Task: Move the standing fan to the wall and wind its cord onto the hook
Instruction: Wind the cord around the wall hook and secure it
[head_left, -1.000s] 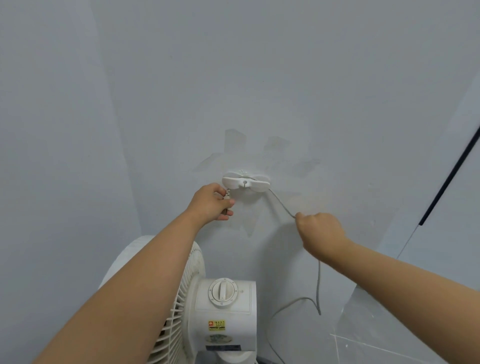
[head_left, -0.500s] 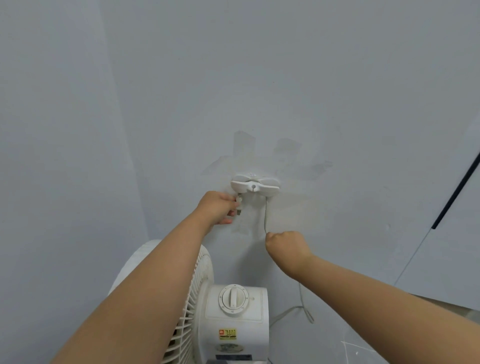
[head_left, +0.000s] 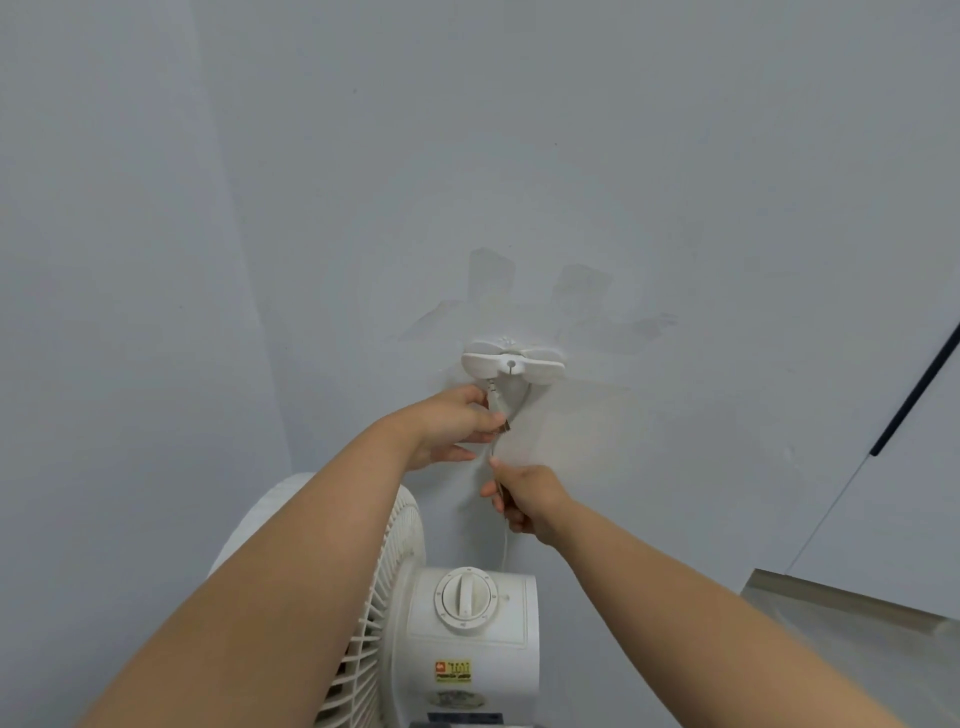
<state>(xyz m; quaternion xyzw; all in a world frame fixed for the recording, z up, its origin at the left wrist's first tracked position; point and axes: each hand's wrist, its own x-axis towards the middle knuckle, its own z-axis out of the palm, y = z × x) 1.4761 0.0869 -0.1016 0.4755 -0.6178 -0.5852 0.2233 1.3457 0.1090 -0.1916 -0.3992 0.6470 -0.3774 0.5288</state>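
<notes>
Head cam, fwd-down, close on wall (head_left: 571, 156)

The fan (head_left: 488, 642) had a smooth, faintly glossy white plastic housing; the hook (head_left: 511, 365) was similar white plastic; the wall (head_left: 623, 156) was matt paint, blotched around the hook.

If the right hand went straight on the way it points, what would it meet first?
Probably the left hand, which holds the plug just below the hook; depth between the hands is unclear.

I'm standing in a plain room of a home: pale painted wall (head_left: 623, 156) with a white hook (head_left: 511, 364), household fan (head_left: 467, 634), white cupboard door (head_left: 909, 493).
</notes>
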